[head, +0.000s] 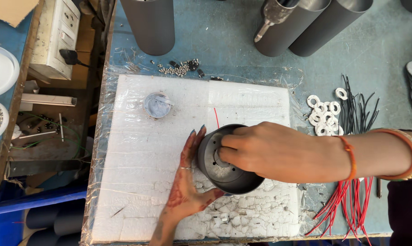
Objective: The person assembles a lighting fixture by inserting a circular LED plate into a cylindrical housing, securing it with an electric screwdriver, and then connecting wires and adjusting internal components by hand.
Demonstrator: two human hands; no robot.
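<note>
Left hand (185, 182) comes up from the bottom edge, forearm near vertical, palm flat against the left outer wall of the grey metal cup (224, 159). Fingers straight and close together, tips reaching the rim; thumb spread out under the cup's lower side. It braces the cup, not closed around it.

Right hand (270, 152) reaches in from the right, forearm near horizontal, bangles and an orange thread at the wrist. Fingers curled and bunched together, tips down inside the cup's mouth, pressing on a small pale disc (220, 158) at the centre of the cup's floor. Can't tell if the disc is pinched or only pushed.

Cup lies tilted on its side, mouth facing up-left, on the white foam sheet (142, 150), roughly mid-sheet. Foam is wrapped in clear film, cracked and crumbling along its lower part.

On the foam, up-left of the cup: small round tub of pale paste (157, 105). Thin red wire (216, 117) sticks up just behind the cup.

Table (379, 54) is blue. On it: pile of small screws (181, 68) above the foam, dark grey tubes (151, 23) along the top, white washers (324, 114), black wires (358, 107) and red wires (347, 205) at right.
</note>
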